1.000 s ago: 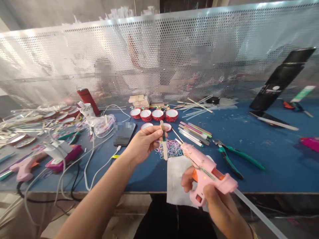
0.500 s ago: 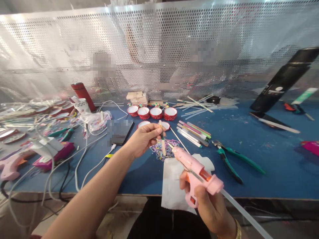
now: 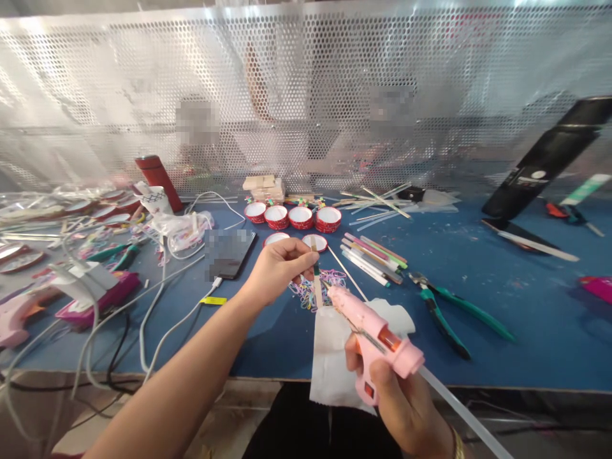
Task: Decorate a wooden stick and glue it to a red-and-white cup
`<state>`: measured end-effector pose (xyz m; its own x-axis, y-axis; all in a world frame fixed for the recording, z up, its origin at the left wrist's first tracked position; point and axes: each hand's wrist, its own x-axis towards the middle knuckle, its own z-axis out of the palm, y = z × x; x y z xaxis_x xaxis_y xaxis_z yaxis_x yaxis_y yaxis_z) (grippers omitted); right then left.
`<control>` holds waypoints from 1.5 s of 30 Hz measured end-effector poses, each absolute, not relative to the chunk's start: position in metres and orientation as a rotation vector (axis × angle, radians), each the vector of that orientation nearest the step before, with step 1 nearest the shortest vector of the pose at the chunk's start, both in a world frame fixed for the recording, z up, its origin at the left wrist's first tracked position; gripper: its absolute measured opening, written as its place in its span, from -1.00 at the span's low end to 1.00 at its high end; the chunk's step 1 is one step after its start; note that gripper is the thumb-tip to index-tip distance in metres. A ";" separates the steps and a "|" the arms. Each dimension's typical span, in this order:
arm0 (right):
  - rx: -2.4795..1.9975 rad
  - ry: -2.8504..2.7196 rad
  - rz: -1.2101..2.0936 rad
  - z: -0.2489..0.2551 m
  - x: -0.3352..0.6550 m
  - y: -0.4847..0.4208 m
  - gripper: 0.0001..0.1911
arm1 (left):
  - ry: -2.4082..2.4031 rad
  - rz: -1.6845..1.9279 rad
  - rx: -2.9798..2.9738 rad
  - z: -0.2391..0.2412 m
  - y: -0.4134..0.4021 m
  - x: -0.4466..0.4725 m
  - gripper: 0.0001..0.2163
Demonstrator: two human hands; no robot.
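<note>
While pinching a flat wooden stick (image 3: 319,296) in the left hand (image 3: 283,268), near upright above looped, pastel bands (image 3: 305,292), gripping a rounded pink plastic glue gun (image 3: 366,320) in the right hand (image 3: 400,390); judged partway along, with a dark green patch (image 3: 316,270) already on the stick and gluing apparently unfinished; not discernible: nozzle (image 3: 327,285) contact

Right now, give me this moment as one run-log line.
left grip: pinching flat stick | right grip: holding pink glue gun | nozzle: close to stick, contact unclear | blue table: colourful loops, white paper
</note>
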<state>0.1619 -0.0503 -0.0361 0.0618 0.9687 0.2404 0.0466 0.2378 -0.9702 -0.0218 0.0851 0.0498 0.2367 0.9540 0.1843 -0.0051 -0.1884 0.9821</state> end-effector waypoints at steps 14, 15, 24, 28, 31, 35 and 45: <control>-1.021 -1.636 0.852 -0.037 0.176 -0.041 -0.59 | 0.948 1.180 1.537 0.054 0.079 -0.019 -0.77; -1.010 -1.648 0.830 -0.034 0.175 -0.040 -0.58 | 0.948 1.184 1.540 0.054 0.078 -0.019 -0.77; -0.978 -1.729 0.712 -0.027 0.173 -0.039 -0.58 | 0.946 1.194 1.551 0.054 0.079 -0.020 -0.80; -0.975 -1.750 0.646 -0.025 0.174 -0.039 -0.59 | 0.964 1.186 1.559 0.054 0.079 -0.020 -0.82; -0.953 -1.752 0.635 -0.024 0.173 -0.038 -0.60 | 0.984 1.180 1.565 0.055 0.079 -0.020 -0.84; -0.979 -1.750 0.630 -0.024 0.173 -0.037 -0.63 | 1.013 1.174 1.577 0.056 0.078 -0.020 -0.84; -0.947 -1.792 0.612 -0.016 0.172 -0.036 -0.63 | 1.032 1.189 1.569 0.056 0.080 -0.021 -0.85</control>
<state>0.1725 -0.0360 -0.0165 -0.2158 0.8223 0.5266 0.3280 0.5690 -0.7541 -0.0209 0.0803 0.0557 0.1940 0.9519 0.2372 0.1013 -0.2599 0.9603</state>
